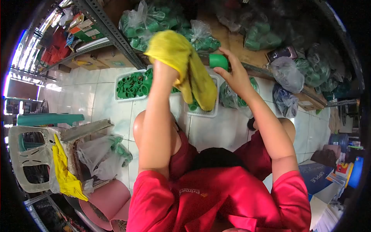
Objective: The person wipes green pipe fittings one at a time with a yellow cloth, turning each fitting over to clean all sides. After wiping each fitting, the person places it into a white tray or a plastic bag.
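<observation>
Hanging over the left hand point(164, 70), a large yellow cloth point(181, 54): likely soft, light, grippable anywhere; fingers hidden, hold can't be told. Beside it, a short green plastic cylinder point(218, 62), probably light, stiff, smooth, best taken round its sides; right hand point(235, 73) raised, thumb and fingers pinching it.

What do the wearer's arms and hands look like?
Short red sleeves, no markings visible on them. Left forearm and right forearm bare, no watch visible. Right hand ungloved; left hand hidden, so can't tell.
</observation>
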A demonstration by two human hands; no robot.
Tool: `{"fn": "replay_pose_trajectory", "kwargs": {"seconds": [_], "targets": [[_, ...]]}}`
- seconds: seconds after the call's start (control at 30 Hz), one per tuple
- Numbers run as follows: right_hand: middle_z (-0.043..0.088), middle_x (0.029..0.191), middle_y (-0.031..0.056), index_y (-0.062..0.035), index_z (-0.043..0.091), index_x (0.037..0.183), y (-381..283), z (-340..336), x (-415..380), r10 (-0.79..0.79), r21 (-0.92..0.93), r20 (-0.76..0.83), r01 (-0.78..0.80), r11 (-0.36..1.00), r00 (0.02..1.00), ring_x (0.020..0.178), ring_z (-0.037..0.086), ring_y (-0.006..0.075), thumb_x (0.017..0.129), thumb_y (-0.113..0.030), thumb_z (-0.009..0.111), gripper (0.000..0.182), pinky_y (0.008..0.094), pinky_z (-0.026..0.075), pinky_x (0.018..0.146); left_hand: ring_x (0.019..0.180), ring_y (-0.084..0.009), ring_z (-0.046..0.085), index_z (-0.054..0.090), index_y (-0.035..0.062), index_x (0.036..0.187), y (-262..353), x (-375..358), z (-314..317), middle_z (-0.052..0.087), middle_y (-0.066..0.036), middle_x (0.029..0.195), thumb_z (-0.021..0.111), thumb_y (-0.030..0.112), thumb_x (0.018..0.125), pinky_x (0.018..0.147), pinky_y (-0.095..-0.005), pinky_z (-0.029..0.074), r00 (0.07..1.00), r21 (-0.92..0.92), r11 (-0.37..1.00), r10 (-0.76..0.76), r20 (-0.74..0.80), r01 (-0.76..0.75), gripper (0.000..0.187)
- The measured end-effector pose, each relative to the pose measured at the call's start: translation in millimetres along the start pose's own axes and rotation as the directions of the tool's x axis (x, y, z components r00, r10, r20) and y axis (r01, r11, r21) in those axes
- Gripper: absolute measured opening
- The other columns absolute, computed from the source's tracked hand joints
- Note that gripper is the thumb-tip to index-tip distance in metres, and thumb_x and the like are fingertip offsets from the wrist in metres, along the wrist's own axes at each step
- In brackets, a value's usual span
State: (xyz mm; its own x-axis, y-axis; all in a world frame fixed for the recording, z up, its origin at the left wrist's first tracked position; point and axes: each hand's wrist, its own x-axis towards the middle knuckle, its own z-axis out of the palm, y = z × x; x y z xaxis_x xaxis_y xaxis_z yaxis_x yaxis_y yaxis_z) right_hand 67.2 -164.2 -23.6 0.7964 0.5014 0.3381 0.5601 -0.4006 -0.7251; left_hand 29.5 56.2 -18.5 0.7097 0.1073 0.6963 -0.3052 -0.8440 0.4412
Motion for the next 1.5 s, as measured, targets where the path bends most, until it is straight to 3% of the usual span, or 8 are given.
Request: {"fn": "replay_pose_trajectory", "kwargs": {"seconds": [0.17,0.23,0.53,0.67,0.93,1.03,1.13,1.5], "targets": [[0.055,0.108,0.0200,-0.0017,0.049,0.115,95.2,59.2,-32.8,0.544,-0.270,0.283,-0.479,0.835,0.790,0.099,0.054,0.0339,0.072,-0.040,0.064,0.059,0.0388,0.042,0.085,0.089,-0.0216,0.056,0.051,0.0027,0.109,-13.1,0.7,-41.9,0.057,-0.007,0.102,0.055,0.017,0.083,0.076,-0.0336,0.047,0.929,-0.466,0.834,-0.364,-0.063,0.295,0.030],[0.057,0.105,0.0197,-0.0021,0.048,0.115,113.5,84.5,-50.5,0.636,-0.275,0.298,-0.574,0.772,0.712,0.097,0.055,0.0324,0.073,-0.038,0.064,0.058,0.0371,0.043,0.083,0.091,-0.0211,0.056,0.048,0.0041,0.114,-16.3,0.5,-53.2,0.057,-0.008,0.105,0.056,0.017,0.083,0.078,-0.0350,0.048,0.736,-0.969,-0.030,-0.645,0.207,0.247,0.034],[0.056,0.108,0.0164,-0.0028,0.050,0.112,170.7,134.1,-85.4,0.610,-0.253,0.119,-0.571,0.781,0.783,0.097,0.056,0.0308,0.078,-0.036,0.055,0.047,0.0371,0.044,0.083,0.094,-0.0225,0.056,0.050,0.0034,0.113,-42.6,0.2,-56.7,0.057,-0.011,0.107,0.056,0.018,0.082,0.079,-0.0361,0.049,0.882,-0.995,-0.085,-0.463,0.094,0.061,0.034],[0.059,0.100,0.0111,-0.0027,0.055,0.103,139.6,78.7,-55.5,0.552,0.138,0.634,-0.781,0.609,0.542,0.082,0.061,0.0188,0.083,-0.020,0.048,0.027,0.0298,0.050,0.066,0.097,-0.0241,0.055,0.049,0.0043,0.116,-24.6,3.3,-66.2,0.055,-0.011,0.111,0.053,0.025,0.085,0.084,-0.0387,0.046,0.935,-0.994,-0.058,-0.339,0.107,0.093,0.037],[0.063,0.078,0.0069,-0.0040,0.060,0.096,140.7,-40.4,-16.2,0.685,-0.627,0.725,-0.345,0.699,0.071,0.066,0.061,0.0166,0.072,-0.010,0.054,0.026,0.0287,0.048,0.055,0.095,-0.0246,0.055,0.050,0.0046,0.113,-5.9,-20.4,-67.7,0.056,-0.011,0.107,0.053,0.024,0.083,0.082,-0.0387,0.046,0.974,-0.936,0.316,-0.204,0.096,0.159,0.036],[0.062,0.088,0.0108,-0.0048,0.059,0.100,171.5,-33.6,-46.7,0.688,-0.747,0.663,0.323,0.581,0.294,0.075,0.061,0.0257,0.068,-0.014,0.061,0.034,0.0357,0.049,0.065,0.094,-0.0248,0.056,0.051,0.0047,0.111,-3.9,-2.8,-47.6,0.056,-0.011,0.106,0.053,0.024,0.082,0.082,-0.0387,0.046,0.985,-0.871,0.467,-0.143,0.098,0.154,0.035],[0.057,0.101,0.0133,-0.0066,0.058,0.104,135.3,-33.4,-66.5,0.530,-0.721,0.559,0.057,0.691,0.638,0.088,0.058,0.0314,0.066,-0.017,0.066,0.040,0.0396,0.047,0.075,0.093,-0.0250,0.056,0.051,0.0049,0.110,21.4,-4.4,-30.8,0.056,-0.011,0.105,0.053,0.024,0.082,0.081,-0.0387,0.046,0.990,-0.791,0.596,-0.085,0.111,0.140,0.034],[0.050,0.108,0.0152,-0.0099,0.055,0.108,146.5,-23.6,-87.4,0.555,-0.692,0.545,-0.036,0.721,0.628,0.102,0.051,0.0304,0.067,-0.021,0.070,0.045,0.0380,0.043,0.085,0.090,-0.0258,0.056,0.053,0.0053,0.106,35.6,-4.6,-29.2,0.057,-0.012,0.100,0.053,0.023,0.079,0.079,-0.0387,0.045,0.973,-0.346,0.938,0.099,0.210,-0.021,0.032]]}}
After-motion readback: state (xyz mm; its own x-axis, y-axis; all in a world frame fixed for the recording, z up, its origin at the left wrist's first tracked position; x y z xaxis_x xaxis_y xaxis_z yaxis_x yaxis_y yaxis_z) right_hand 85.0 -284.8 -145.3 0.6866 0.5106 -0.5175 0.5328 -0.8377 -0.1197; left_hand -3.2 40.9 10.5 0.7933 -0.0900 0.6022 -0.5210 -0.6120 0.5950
